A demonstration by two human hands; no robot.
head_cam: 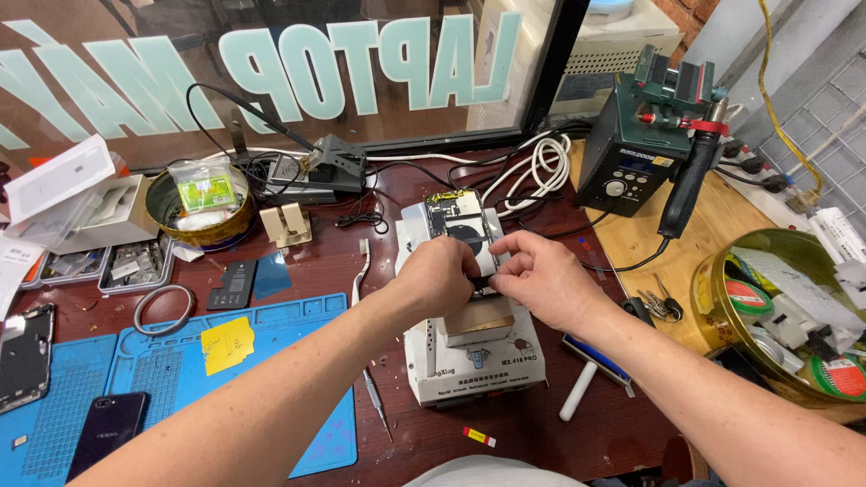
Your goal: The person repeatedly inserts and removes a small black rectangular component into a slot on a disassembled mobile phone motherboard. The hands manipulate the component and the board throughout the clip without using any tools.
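An opened phone (457,225), its back off and circuit parts and a round coil showing, lies on top of a white box-shaped machine (474,361) in the middle of the bench. My left hand (439,276) and my right hand (538,277) meet over the phone's near end, fingertips pinched together on it. What sits between the fingertips is hidden. A tan pad shows on the machine just below my hands.
A blue work mat (298,325) with a yellow note and a dark phone (108,424) lies at left. Tweezers (377,401), a toothbrush (363,266), a round tin (194,212), a soldering iron stand (334,162), a hot-air station (631,158) and a tin of tape rolls (794,316) surround the machine.
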